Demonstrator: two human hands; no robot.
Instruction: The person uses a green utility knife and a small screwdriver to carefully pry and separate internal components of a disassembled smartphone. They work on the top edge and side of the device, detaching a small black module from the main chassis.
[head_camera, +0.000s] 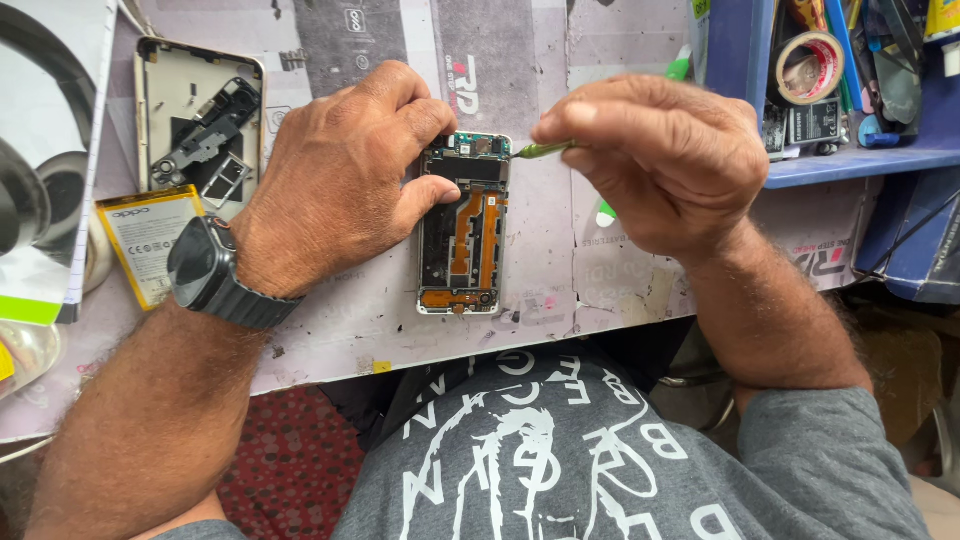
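An opened phone lies face down on the worn work mat, its inner board and orange flex cables exposed. My left hand presses on the phone's left edge, thumb and fingertips holding it steady; a dark watch sits on that wrist. My right hand pinches a thin green tool whose tip touches the phone's top right corner.
The phone's removed back cover lies inside up at the left, with a yellow-labelled battery below it. A blue shelf at the right holds a tape roll and small tools. A headphone box is at far left.
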